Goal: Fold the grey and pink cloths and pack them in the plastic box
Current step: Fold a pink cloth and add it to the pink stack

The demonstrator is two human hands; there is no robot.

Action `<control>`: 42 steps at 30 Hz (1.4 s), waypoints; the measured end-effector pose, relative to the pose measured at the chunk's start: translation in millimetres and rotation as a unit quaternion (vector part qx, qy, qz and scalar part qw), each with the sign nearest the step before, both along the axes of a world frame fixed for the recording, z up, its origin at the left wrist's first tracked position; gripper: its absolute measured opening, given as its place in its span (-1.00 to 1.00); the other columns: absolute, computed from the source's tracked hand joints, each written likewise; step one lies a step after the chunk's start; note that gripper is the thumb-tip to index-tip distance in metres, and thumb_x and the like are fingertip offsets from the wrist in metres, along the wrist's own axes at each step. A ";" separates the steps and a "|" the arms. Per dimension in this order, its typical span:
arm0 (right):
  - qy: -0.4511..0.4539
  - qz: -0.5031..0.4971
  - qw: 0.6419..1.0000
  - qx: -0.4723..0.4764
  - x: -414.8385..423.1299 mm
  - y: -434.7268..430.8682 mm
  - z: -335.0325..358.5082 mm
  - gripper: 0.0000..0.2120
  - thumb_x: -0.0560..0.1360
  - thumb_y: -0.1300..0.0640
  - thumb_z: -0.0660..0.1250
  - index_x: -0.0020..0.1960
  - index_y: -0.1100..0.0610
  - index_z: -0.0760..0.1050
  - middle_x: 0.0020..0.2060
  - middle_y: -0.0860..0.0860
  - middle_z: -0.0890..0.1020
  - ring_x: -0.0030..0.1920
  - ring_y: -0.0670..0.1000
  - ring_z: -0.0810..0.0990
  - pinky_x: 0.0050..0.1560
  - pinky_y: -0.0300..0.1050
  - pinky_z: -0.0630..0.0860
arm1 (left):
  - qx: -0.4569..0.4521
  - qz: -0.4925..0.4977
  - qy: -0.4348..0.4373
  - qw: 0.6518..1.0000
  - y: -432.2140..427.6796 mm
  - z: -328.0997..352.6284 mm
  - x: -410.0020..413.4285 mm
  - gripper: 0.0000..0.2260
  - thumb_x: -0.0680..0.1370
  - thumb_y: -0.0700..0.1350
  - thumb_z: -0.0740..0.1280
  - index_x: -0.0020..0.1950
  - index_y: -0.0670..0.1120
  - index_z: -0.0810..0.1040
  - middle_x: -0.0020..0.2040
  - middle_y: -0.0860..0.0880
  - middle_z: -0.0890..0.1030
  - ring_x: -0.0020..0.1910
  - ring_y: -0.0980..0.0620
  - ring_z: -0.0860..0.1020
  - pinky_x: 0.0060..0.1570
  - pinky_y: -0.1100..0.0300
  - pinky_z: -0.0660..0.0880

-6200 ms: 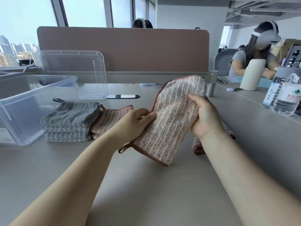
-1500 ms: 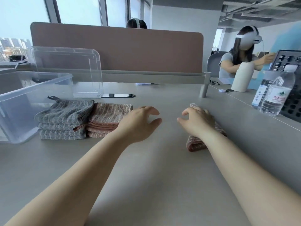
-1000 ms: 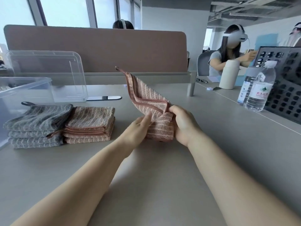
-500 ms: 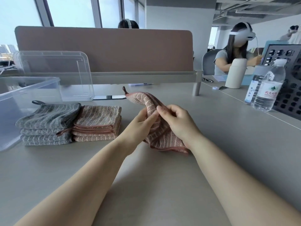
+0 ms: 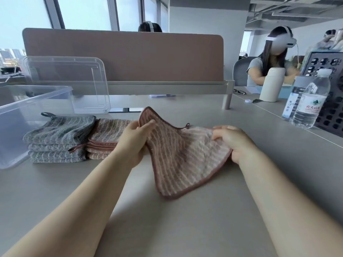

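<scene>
Sitting at the frame's left edge and partly cut off, a clear plastic storage box (image 5: 27,112) has folded grey ribbed cloths (image 5: 59,140) and folded pink ribbed cloths (image 5: 109,134) stacked beside it, likely awaiting packing. At centre, the left hand (image 5: 133,143) and right hand (image 5: 235,143) pinch a brown-edged pink striped cloth (image 5: 185,156) by opposite corners, apparently spreading it for folding. The cloth hides the left fingers, and the right thumb cannot be made out.

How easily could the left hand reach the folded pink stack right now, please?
Probably yes: the left hand is beside the folded pink stack, nothing between, but its fingers pinch the open pink cloth and must let go first.
</scene>
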State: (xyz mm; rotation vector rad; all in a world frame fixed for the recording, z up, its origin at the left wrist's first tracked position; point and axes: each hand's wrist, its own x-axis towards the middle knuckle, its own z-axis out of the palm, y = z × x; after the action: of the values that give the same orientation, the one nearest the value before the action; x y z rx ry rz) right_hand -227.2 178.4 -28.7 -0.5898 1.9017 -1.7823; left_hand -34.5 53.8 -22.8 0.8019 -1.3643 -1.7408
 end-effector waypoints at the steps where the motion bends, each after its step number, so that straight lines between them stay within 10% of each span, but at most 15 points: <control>1: -0.014 0.045 0.998 0.037 1.3 2.0 1.1 -0.88 0.22 0.34 0.31 -0.38 0.14 0.45 -0.41 0.10 0.51 -0.37 0.10 0.49 -0.22 -0.09 0.42 | 0.001 -0.039 -0.031 0.999 2.7 -2.0 1.5 -0.73 0.53 -0.18 0.37 0.19 -0.22 0.48 0.00 -0.16 0.64 -0.10 -0.07 0.63 -0.12 0.05 0.57; 6: 0.034 0.149 0.981 0.120 -3.7 3.1 1.3 -0.81 0.36 -0.04 0.44 -0.18 0.09 0.63 -0.20 0.02 0.65 -0.18 0.02 0.61 0.00 -0.13 0.50 | -0.157 -0.139 -0.263 0.942 14.3 -7.4 -1.8 -0.77 0.52 -0.26 0.34 0.17 -0.20 0.50 0.02 -0.16 0.63 0.01 -0.09 0.60 0.09 0.05 0.55; 10: 0.158 0.119 0.969 0.150 -2.3 3.0 -3.8 -0.96 0.40 0.18 0.46 -0.16 0.14 0.62 -0.24 0.05 0.63 -0.23 -0.01 0.56 -0.13 -0.19 0.44 | -0.314 -0.089 -0.400 0.857 16.2 -6.2 1.6 -0.78 0.60 -0.11 0.23 0.09 -0.22 0.57 -0.04 -0.19 0.63 -0.08 -0.13 0.57 -0.13 0.13 0.47; 16: 0.118 0.139 0.968 0.174 -9.9 2.5 -1.4 -0.44 0.14 -0.25 0.53 -0.03 0.10 0.64 -0.02 0.02 0.67 0.04 0.07 0.61 0.22 -0.02 0.46 | -0.369 -0.023 -0.356 0.858 13.2 -3.2 0.8 -0.80 0.63 -0.11 0.18 0.21 -0.12 0.45 0.06 -0.11 0.60 -0.03 -0.10 0.54 -0.05 0.12 0.46; 25: 0.190 0.105 0.973 0.078 2.7 0.0 -1.5 -0.81 0.45 0.17 0.41 0.06 0.15 0.61 -0.05 0.06 0.68 0.05 0.07 0.63 0.20 -0.06 0.48 | -0.251 0.002 -0.259 0.933 12.0 1.1 0.4 -0.76 0.61 -0.04 0.21 -0.09 -0.21 0.46 -0.17 -0.15 0.52 -0.21 -0.04 0.49 -0.19 0.15 0.37; 30: 0.166 0.288 0.942 -0.035 49.9 0.4 14.5 -0.83 0.50 0.19 0.34 0.05 0.00 0.59 -0.01 -0.04 0.68 0.02 -0.11 0.64 0.16 -0.25 0.51 | -0.104 -0.076 -0.098 0.987 30.4 1.7 -9.9 -0.80 0.63 -0.06 0.19 -0.03 -0.11 0.57 0.03 -0.15 0.63 0.08 -0.10 0.59 0.24 0.02 0.46; 34: 0.111 0.386 0.916 -0.013 59.9 0.2 10.4 -0.82 0.55 0.19 0.27 0.08 0.08 0.60 0.04 0.05 0.68 0.11 -0.02 0.63 0.22 -0.17 0.49 | -0.137 -0.054 -0.105 0.984 35.2 0.6 -15.7 -0.68 0.58 0.10 0.26 0.15 -0.10 0.57 0.00 -0.01 0.65 -0.01 0.08 0.62 0.03 0.24 0.53; 37: 0.149 0.337 0.929 -0.038 52.3 -0.4 12.1 -0.83 0.55 0.11 0.27 -0.06 0.05 0.66 -0.13 -0.04 0.71 -0.06 -0.03 0.62 0.00 -0.17 0.49 | -0.176 -0.027 -0.075 0.981 30.9 -0.9 -13.6 -0.82 0.60 -0.08 0.26 0.08 -0.16 0.56 -0.03 -0.14 0.67 -0.03 -0.08 0.64 0.08 -0.01 0.56; 42: 0.186 0.116 0.972 -0.089 32.8 -9.4 8.2 -0.81 0.47 -0.01 0.39 -0.04 0.08 0.51 -0.16 -0.08 0.58 -0.15 -0.14 0.52 -0.12 -0.25 0.39 | -0.261 -0.117 -0.060 0.956 26.0 3.4 -2.0 -0.84 0.62 -0.17 0.21 0.14 -0.03 0.53 -0.01 -0.02 0.66 -0.06 0.11 0.63 0.04 0.23 0.56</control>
State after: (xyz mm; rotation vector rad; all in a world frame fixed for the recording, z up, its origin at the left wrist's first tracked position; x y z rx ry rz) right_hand -194.5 169.1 -20.5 -1.2331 1.8153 -1.7938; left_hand -36.6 79.8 -19.4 0.4665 -1.9551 -1.4051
